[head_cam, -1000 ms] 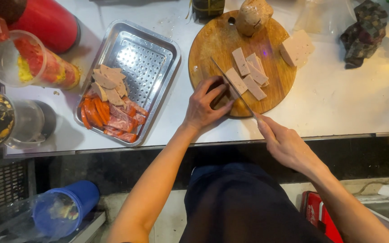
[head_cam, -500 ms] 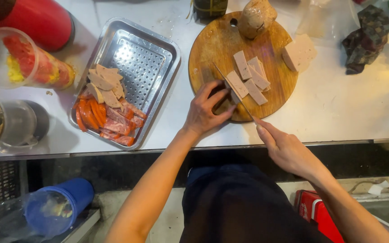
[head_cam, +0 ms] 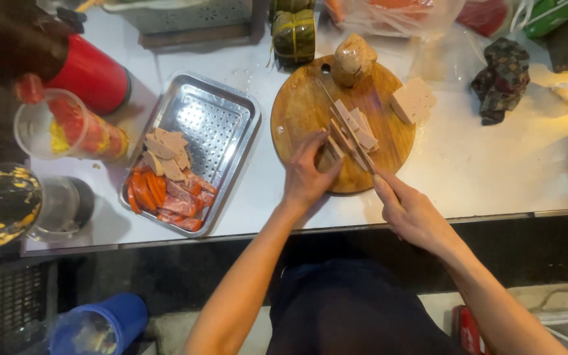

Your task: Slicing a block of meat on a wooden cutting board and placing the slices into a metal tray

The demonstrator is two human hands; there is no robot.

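From my remote seat I watched the view looking straight down on a pale counter (head_cam: 468, 177) with a round wooden cutting board (head_cam: 300, 108) near its front edge. My left hand (head_cam: 307, 174) lay on the board with its fingers curled down onto the near end of a row of pale meat slices (head_cam: 351, 128), pressing them in place. My right hand (head_cam: 410, 212) was closed around the handle of a knife (head_cam: 344, 125), whose thin blade ran up and left across the slices; the handle itself was hidden inside the grip. The slices lay near the middle of the board, fanned against one another. A larger pale block (head_cam: 413, 100) rested on the board's right rim, apart from the slices, and a brownish lump (head_cam: 354, 59) stood at the board's far edge.

To the left of the board, just beside it, sat a perforated metal tray (head_cam: 215, 115). Its near-left corner held tan slices (head_cam: 165, 152) stacked over orange and reddish strips (head_cam: 165, 200). Farther left stood a clear plastic cup (head_cam: 67, 128) with red and yellow contents and a red cylinder (head_cam: 90, 75) behind it. A leaf-wrapped green bundle (head_cam: 294, 33) lay beyond the board, and a dark crumpled cloth (head_cam: 502, 77) lay well to the right. Below the counter's edge, a blue container (head_cam: 100, 325) stood on the floor.
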